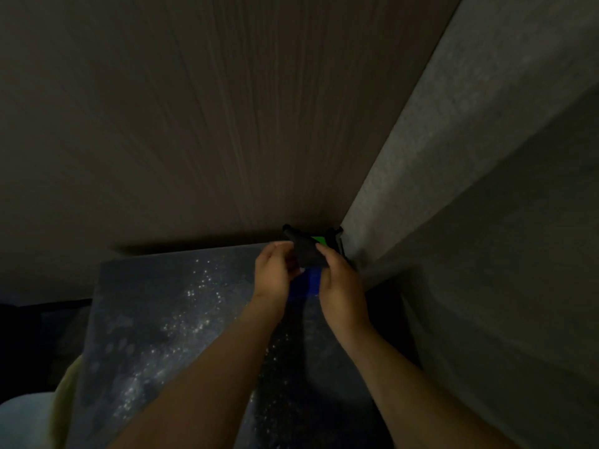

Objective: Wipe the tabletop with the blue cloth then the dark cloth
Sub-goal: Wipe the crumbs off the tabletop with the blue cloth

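Both hands' grip pinches the dark cloth [306,251] above the blue cloth [308,281].

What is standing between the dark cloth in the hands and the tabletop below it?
Only the blue cloth shows under the dark cloth, which the left hand and right hand hold together. The speckled tabletop nearer the person looks free.

Dim light. Both hands raised over far right corner of speckled dark tabletop [155,319]. Left hand [274,270] and right hand [340,286] pinch a dark cloth [306,252] between them. Blue cloth [309,281] shows just below. Green patch [318,238] behind.
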{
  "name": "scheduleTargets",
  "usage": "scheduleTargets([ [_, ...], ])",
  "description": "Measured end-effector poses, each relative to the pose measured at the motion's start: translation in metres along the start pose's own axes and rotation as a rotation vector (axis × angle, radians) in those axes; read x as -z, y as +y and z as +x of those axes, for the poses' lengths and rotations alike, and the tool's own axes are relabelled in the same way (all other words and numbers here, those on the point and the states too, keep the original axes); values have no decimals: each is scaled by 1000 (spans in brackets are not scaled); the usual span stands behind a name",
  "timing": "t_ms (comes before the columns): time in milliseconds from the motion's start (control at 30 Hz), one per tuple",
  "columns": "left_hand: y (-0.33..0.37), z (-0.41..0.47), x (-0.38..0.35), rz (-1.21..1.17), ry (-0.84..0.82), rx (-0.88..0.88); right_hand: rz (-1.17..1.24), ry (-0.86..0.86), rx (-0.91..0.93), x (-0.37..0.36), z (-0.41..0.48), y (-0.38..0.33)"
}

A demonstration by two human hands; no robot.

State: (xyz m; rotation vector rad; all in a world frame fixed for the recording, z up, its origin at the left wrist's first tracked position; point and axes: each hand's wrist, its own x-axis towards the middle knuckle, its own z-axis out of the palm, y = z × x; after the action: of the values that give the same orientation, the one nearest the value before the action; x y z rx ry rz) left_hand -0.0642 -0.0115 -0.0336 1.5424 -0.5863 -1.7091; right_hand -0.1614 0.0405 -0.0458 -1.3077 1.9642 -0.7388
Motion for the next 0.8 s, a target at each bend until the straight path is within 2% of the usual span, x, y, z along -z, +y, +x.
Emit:
scheduleTargets([
  [67, -1, -1, 1, 76, 2, -63, 11, 15, -19, 4, 7, -7],
  [167, -9, -3, 8, 369, 12, -235, -33, 49, -45, 7, 20, -13],
  [367, -32, -11, 11, 809, -14, -432, -42, 196, 77, 18, 34, -20],
  [567, -56, -6, 4, 1283, -220, -818, -22, 242, 195, 24, 44, -27],
  [667, -62, -2, -1, 1457, -262, -810, -18, 219, 208, 28, 46, -26],
  [800, -70, 5, -1, 1588, -316, -676, -34, 205, 188, 31, 47, -21],
])
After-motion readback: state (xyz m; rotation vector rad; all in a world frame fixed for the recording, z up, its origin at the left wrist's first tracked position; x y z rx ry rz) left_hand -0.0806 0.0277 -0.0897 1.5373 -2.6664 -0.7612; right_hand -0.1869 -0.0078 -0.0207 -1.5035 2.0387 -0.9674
